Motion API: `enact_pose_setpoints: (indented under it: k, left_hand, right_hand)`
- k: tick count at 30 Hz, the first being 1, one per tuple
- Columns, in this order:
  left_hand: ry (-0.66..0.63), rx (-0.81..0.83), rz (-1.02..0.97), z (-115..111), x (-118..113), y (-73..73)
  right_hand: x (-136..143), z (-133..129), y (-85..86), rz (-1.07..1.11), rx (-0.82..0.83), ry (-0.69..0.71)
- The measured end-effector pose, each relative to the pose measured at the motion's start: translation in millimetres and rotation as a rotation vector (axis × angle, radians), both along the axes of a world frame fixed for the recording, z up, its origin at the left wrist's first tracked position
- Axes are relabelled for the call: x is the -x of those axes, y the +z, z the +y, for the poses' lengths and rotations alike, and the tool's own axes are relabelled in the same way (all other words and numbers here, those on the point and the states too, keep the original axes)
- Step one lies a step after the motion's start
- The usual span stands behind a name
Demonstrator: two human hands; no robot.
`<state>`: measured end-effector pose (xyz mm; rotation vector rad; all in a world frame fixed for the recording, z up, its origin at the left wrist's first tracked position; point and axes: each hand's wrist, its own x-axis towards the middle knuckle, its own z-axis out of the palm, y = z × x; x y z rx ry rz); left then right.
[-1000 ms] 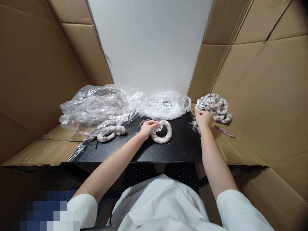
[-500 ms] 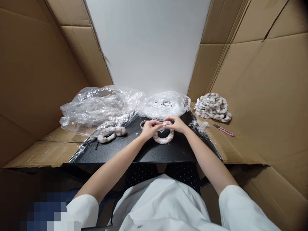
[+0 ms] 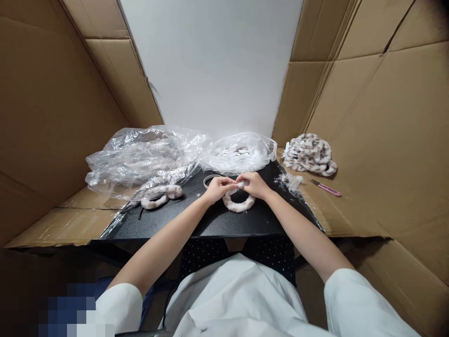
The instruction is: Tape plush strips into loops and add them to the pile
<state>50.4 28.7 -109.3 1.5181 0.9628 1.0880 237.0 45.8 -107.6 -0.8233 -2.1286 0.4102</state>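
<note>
A fluffy white-and-brown fabric ring (image 3: 239, 206) rests on the black tabletop, its upper part pinched between my hands. My left hand (image 3: 220, 188) is closed at the ring's upper left, fingertips together near a small whitish piece. On the upper right, my right hand (image 3: 255, 184) is closed on the fluffy fabric. Both sets of fingertips nearly meet, and they hide the exact spot they grip. Behind my left hand lies a thin pale loop or band (image 3: 207, 180), partly covered by the fingers.
A clear bag of fluffy pieces (image 3: 147, 159) lies at left, with another fluffy ring (image 3: 156, 202) before it. A bag of small white pieces (image 3: 235, 152) sits behind my hands. At right are a fluffy pile (image 3: 308, 154), loose fluff (image 3: 290, 182) and pink-handled snips (image 3: 328, 188).
My hands have stayed at the ring, with small finger shifts; the right fingers have moved in closer to the left ones. The ring's top is more covered. The view has shifted slightly.
</note>
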Motion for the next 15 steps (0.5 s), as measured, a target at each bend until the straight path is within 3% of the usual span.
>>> enact_pose_setpoints:
  k: [7, 15]
  left_hand:
    - [-0.091, 0.161, -0.013, 4.9, 7.0, 0.8]
    - [-0.093, 0.285, -0.075, 5.1, 6.2, -1.5]
  right_hand:
    - [1.4, -0.4, -5.9, -0.172, -0.310, -0.012]
    - [0.8, 0.8, -9.2, -0.217, -0.432, -0.062]
